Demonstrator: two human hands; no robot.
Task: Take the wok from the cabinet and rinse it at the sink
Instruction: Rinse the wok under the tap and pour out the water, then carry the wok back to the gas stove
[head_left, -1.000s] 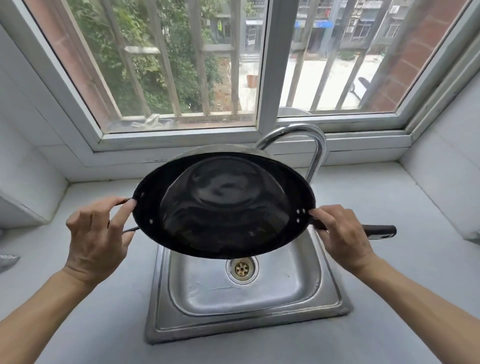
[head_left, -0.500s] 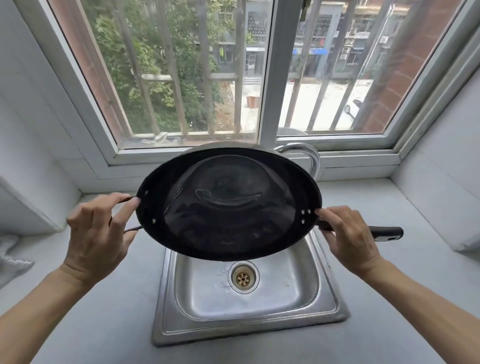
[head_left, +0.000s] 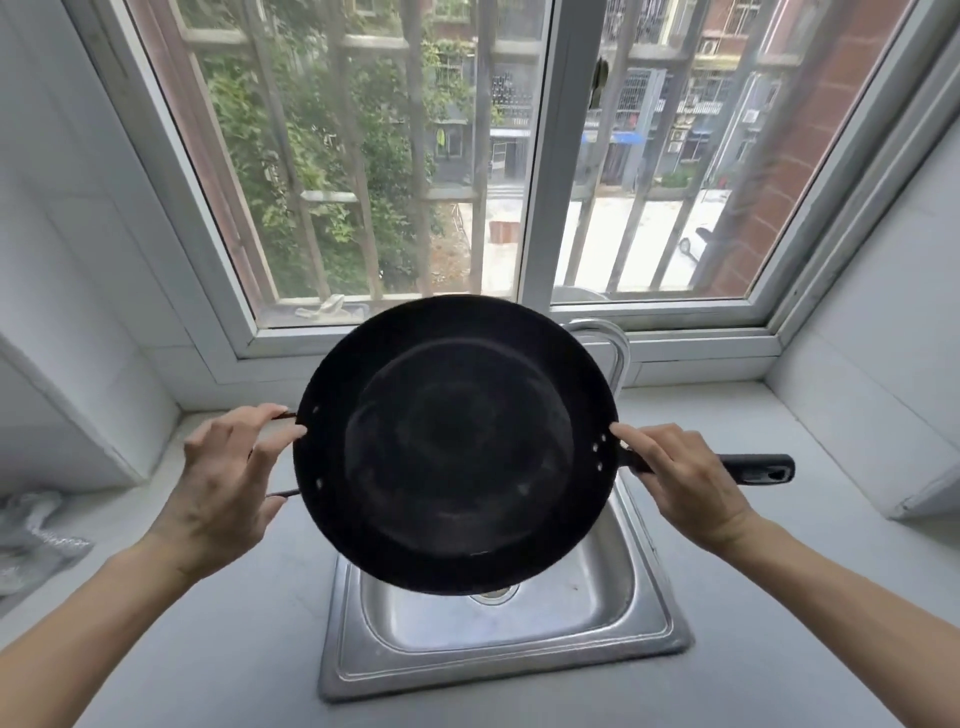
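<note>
Head view: black wok (head_left: 457, 447) held up over the steel sink (head_left: 519, 654), tilted so its dark inside faces the camera, hiding most of the basin and drain. Left hand (head_left: 223, 493) at nine o'clock of the wok, fingers curled round the thin wire loop handle. Right hand (head_left: 680, 478) at three o'clock, clasping the long black handle (head_left: 758, 469) close to the rim, its far end sticking out past the knuckles. Curved tap (head_left: 613, 348) peeking out behind the rim at one o'clock. Pale counter (head_left: 805, 597) all around the sink; barred window (head_left: 415, 156) at twelve o'clock. Crumpled grey cloth (head_left: 31, 540) at nine o'clock on the counter.
</note>
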